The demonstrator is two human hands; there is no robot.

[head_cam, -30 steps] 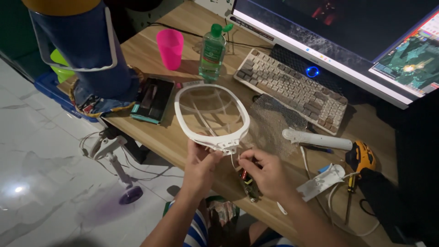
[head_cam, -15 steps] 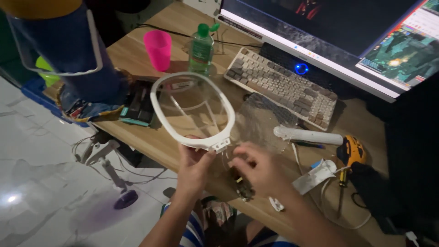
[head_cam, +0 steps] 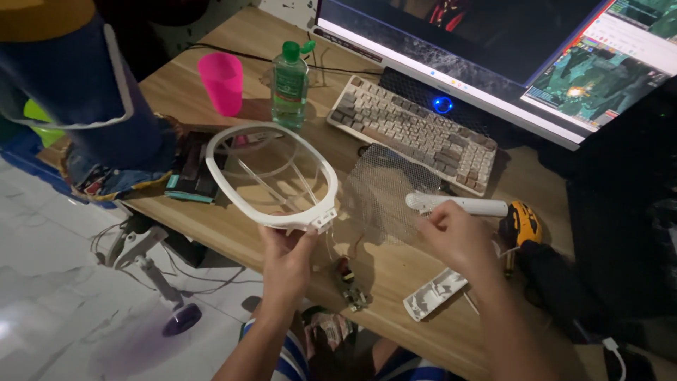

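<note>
My left hand grips a white oval plastic frame by its short neck and holds it tilted above the desk's front edge. Thin wires hang from the neck down to a small circuit board lying on the wood. My right hand is off to the right, its curled fingertips pinching the near edge of a white handle piece that lies on the desk. A sheet of metal mesh lies flat between the frame and the handle.
A keyboard and a lit monitor are behind the mesh. A green bottle and a pink cup stand at the back left. A yellow tool, a white cover and dark flat items also lie on the wooden desk.
My right hand has left the wires under the frame and moved right to the white handle piece. My left hand still holds the frame.
</note>
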